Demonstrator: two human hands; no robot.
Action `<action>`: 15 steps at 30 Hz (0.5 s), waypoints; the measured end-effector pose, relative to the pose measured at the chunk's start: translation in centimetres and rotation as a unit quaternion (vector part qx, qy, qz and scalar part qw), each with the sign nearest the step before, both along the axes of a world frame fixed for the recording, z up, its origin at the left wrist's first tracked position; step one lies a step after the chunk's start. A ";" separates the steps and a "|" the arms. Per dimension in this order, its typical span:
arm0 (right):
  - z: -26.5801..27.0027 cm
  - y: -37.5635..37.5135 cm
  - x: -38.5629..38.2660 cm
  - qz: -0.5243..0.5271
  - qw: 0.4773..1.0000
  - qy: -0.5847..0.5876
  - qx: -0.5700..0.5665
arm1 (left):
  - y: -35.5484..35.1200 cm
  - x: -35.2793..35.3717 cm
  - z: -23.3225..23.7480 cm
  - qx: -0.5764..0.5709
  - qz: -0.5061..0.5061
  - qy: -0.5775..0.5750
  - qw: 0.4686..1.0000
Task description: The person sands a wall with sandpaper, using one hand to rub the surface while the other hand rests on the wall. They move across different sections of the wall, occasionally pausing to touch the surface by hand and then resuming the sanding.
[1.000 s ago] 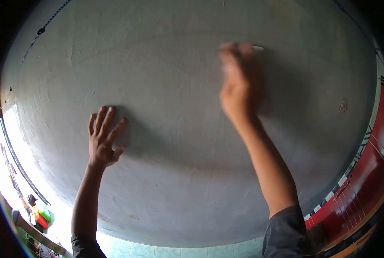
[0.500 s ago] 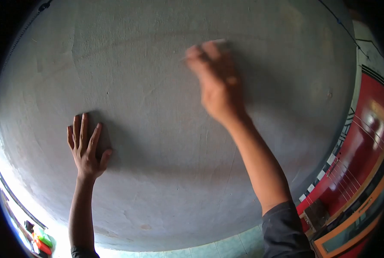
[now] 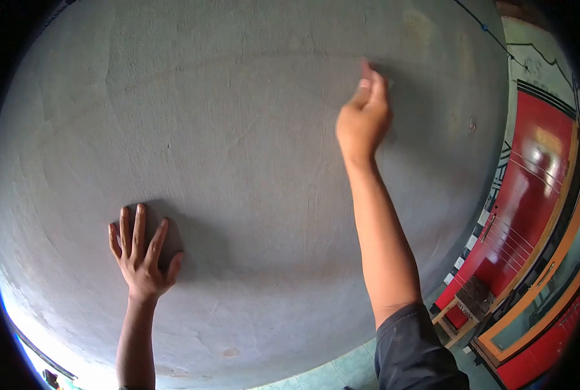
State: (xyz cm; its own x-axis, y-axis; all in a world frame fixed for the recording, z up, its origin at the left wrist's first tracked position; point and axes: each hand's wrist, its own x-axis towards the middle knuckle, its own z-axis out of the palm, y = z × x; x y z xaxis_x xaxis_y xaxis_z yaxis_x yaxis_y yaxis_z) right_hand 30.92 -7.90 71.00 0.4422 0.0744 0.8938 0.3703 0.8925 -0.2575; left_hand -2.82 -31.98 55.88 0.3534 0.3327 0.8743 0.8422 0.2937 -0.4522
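Head view: I look onto a grey wall (image 3: 257, 162), which spreads behind the grip of the right hand (image 3: 367, 117) and out to every side of it.
Grip: fingers folded close together, the tips blurred; a small pale speck (image 3: 391, 83) shows just right of them, but I cannot tell whether anything is pinched there, or whether the tips touch the wall.
Left hand (image 3: 144, 270): spread wide with nothing in it, seemingly flat on the wall, below and left of the grip.
Scrape risk: I judge that a quick stroke could graze the fingertips, because the plaster is coarse.
Slip risk: if something thin is held, a loose pinch or a snag on a ridge could knock it free; dust under the other palm could make it skid.
Wall face: streaky and uneven, with a faint dark line (image 3: 270, 54) left of the fingertips, a yellowish patch (image 3: 419, 29) above right of the grip and a brown spot (image 3: 230, 353) far below left.
Room, right of the grip: a cord (image 3: 484, 28) higher up, a red panel (image 3: 519, 195), and lower down a wooden stool (image 3: 456, 318).
Floor (image 3: 335, 375): pale green tiles, well below the grip.
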 end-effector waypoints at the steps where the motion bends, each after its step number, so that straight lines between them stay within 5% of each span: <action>1: -0.2 -0.7 -0.9 0.018 0.999 -0.024 -0.013 | 0.0 0.1 -0.2 0.001 0.000 -0.009 1.000; 3: -0.9 -2.0 -3.6 -0.052 0.961 -0.187 0.196 | 0.2 0.1 0.0 0.001 0.000 -0.028 1.000; 5: -1.9 -4.0 -3.3 -0.028 0.881 -0.410 0.235 | 0.4 0.2 -0.3 0.001 -0.008 -0.029 1.000; 8: -0.7 1.1 1.5 -0.104 0.939 -0.256 0.206 | 0.4 -0.2 -0.5 -0.001 -0.015 -0.027 1.000; 10: -0.4 4.4 6.3 -0.020 0.995 -0.086 0.053 | 0.2 0.0 -0.7 -0.010 -0.013 -0.034 0.999; 12: 0.9 4.7 8.6 0.022 0.984 0.153 -0.084 | 0.0 0.8 -0.6 -0.015 0.003 -0.037 0.999; 15: -1.8 3.1 5.4 0.017 0.988 0.008 -0.155 | 0.4 1.9 -1.2 -0.014 0.001 -0.073 0.997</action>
State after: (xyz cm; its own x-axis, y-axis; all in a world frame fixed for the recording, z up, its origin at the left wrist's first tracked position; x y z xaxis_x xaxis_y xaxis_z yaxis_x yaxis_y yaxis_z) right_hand 36.36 -4.81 69.16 0.4484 0.3578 0.8191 0.3355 0.7820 -0.5253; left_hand -0.93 -31.59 54.66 0.2214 0.3591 0.9067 0.8993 0.2843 -0.3323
